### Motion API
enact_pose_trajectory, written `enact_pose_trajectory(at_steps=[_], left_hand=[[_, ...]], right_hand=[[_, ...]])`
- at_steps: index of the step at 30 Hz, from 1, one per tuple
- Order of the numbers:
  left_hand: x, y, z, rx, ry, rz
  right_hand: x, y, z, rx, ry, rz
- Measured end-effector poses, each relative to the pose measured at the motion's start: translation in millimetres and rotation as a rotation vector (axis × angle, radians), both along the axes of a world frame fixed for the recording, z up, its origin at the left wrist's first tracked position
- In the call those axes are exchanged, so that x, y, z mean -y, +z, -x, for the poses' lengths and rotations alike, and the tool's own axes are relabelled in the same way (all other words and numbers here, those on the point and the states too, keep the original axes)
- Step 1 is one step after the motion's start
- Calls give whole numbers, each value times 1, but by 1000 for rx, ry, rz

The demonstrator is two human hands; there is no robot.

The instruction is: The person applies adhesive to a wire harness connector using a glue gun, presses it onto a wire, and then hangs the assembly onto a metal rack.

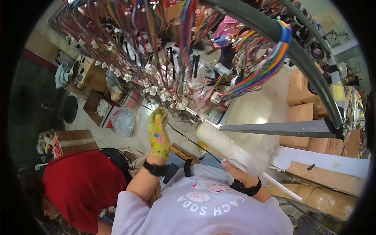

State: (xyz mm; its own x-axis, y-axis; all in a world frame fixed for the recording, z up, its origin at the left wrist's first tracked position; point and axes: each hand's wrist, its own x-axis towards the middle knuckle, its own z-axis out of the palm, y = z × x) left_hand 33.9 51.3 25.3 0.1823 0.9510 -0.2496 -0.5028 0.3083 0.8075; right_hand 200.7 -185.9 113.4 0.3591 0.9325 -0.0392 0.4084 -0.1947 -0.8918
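Observation:
My left hand [158,135], in a yellow-green glove with coloured spots, is raised to the lower ends of hanging wire harnesses [150,47]. Its fingers are bent and closed just below the white connectors [153,91]; what they pinch is too small to make out. Bare, my right hand [238,172] grips a pale glue gun [221,141] with a ribbed front. A white stick [284,188] sticks out behind the gun. The gun's tip points up and left, close to another white connector [181,104]. Part of the grip is hidden.
A thick grey bar [297,55] arches over the right side, above a flat grey arm [282,128]. At lower left a person in red [84,186] bends down. Cardboard boxes [299,92] stand at right; a clear plastic bag [123,121] lies at left. A black cord [192,140] crosses before me.

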Motion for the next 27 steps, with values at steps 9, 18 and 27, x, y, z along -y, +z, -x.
enact_pose_trajectory(at_steps=[9,18,27], left_hand=[[23,98,-59,173,-671,47],[29,113,-83,396,-605,484],[28,103,-48,317,-745,59]], right_hand=[[12,30,-15,155,88,-157],[30,41,-8,-277,-180,-149],[43,60,-25,523,24,-81]])
